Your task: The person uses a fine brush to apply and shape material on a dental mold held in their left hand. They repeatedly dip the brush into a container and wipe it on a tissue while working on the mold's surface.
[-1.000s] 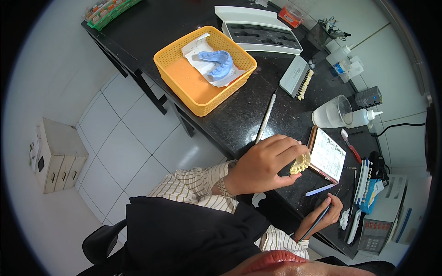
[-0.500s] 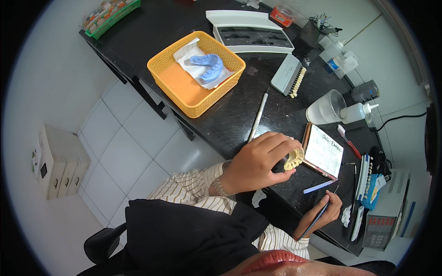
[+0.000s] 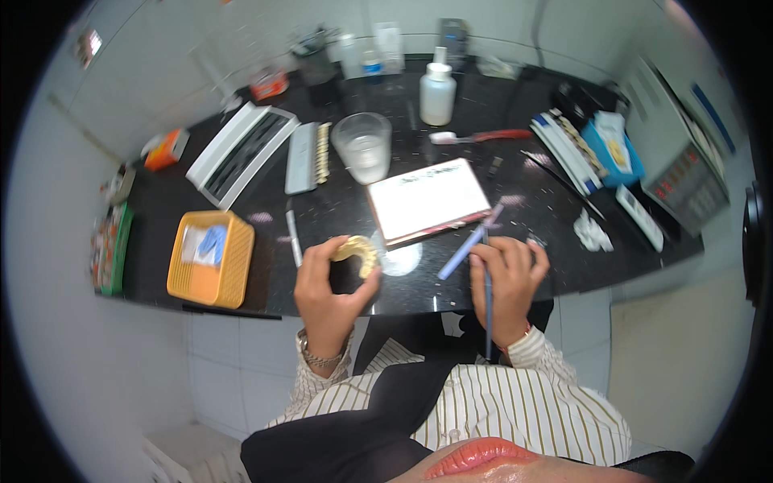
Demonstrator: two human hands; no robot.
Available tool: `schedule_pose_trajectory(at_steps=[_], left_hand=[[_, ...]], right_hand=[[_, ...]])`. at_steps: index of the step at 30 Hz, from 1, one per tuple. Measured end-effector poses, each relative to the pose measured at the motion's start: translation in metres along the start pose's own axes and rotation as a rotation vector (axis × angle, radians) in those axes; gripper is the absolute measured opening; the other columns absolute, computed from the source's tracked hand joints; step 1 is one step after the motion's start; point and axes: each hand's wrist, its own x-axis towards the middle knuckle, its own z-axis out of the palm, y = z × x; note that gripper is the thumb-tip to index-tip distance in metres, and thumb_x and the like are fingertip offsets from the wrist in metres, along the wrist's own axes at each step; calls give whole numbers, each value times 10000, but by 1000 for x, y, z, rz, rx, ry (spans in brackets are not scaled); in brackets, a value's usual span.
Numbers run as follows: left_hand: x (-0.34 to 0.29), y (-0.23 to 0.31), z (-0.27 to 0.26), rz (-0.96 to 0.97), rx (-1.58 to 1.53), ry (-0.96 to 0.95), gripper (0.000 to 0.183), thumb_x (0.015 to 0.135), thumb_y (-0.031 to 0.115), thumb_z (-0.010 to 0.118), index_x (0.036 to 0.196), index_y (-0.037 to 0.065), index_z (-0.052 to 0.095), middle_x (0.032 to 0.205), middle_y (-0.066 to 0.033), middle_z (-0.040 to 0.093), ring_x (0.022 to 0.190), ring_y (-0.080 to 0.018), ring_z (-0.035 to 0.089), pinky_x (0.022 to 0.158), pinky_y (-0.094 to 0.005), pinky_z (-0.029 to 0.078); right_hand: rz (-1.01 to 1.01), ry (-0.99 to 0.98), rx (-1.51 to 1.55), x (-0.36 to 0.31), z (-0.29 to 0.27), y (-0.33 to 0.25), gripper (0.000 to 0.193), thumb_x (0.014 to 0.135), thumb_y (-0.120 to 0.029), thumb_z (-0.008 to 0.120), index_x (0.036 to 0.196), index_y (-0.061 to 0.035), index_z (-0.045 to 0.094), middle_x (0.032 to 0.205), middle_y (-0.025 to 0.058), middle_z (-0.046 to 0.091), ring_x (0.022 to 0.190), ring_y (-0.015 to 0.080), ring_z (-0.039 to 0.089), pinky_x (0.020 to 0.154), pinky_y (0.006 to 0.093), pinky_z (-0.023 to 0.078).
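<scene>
Yellow dental cast (image 3: 369, 254) is pinched in the left hand (image 3: 324, 296), spread to its width, white pad (image 3: 431, 201) at two o'clock; right hand (image 3: 510, 291) curls around a slim tool (image 3: 489, 314).

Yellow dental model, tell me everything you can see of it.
The dental model is a pale yellow, curved arch with bumpy tooth forms along it; it looks like hard plaster, though blur hides fine detail. The left hand pinches it between thumb and fingers, seemingly above the black table, its open side toward the palm. It is left of the white pad, apart from it.
</scene>
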Motion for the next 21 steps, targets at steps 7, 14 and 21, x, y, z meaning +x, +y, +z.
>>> schedule_pose_trajectory(at_steps=[7, 14, 21], left_hand=[[-7, 3, 14, 94, -3, -32, 471, 594, 99, 799, 1005, 34, 578, 890, -90, 593, 821, -217, 597, 754, -306, 482], [-13, 0, 17, 67, -66, -90, 476, 583, 93, 809, 990, 3, 580, 903, -75, 597, 831, -180, 589, 766, -285, 474], [-14, -5, 10, 114, -46, -252, 555, 618, 103, 810, 1081, -1, 522, 1001, -91, 598, 944, -183, 586, 859, -299, 463]], right_hand=[[-50, 57, 65, -10, 2, 17, 177, 732, -158, 643, 908, -144, 629, 886, -5, 554, 916, 152, 535, 956, 446, 229], [-73, 120, 107, -15, 6, 23, 147, 734, -194, 640, 879, -168, 627, 898, -22, 556, 943, 139, 533, 967, 446, 224], [-116, 113, 121, -17, 6, 26, 180, 742, -251, 640, 904, -178, 615, 894, -30, 552, 949, 129, 528, 968, 456, 236]])
